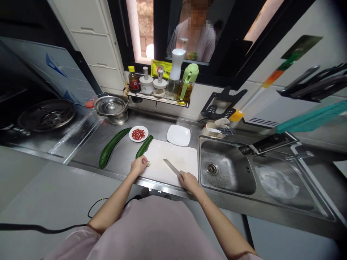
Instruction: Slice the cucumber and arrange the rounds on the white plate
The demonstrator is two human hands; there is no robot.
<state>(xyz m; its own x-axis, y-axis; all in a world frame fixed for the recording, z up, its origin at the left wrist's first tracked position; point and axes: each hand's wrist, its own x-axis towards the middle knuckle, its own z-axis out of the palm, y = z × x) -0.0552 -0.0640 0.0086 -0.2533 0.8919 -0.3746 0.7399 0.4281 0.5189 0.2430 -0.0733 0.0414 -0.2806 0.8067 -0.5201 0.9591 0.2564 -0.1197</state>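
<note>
My right hand [189,181] is wrapped round the handle of a kitchen knife [171,166], whose blade lies low over the white cutting board [179,153] and points to the far left. At the board's left edge, my left hand [138,165] has its fingers drawn together at a small round cucumber slice [148,164], pale with a green rim. Just beyond that hand a shorter cucumber [144,146] rests across the board's left edge. A longer, curved cucumber [110,149] lies farther left on the steel counter.
A white plate of chopped red pieces [138,134] stands between the cucumbers. Behind the board is a square white plate [179,135]. The sink [227,166] adjoins the board on the right. Steel pots [111,107] and a seasoning shelf [159,97] stand along the back.
</note>
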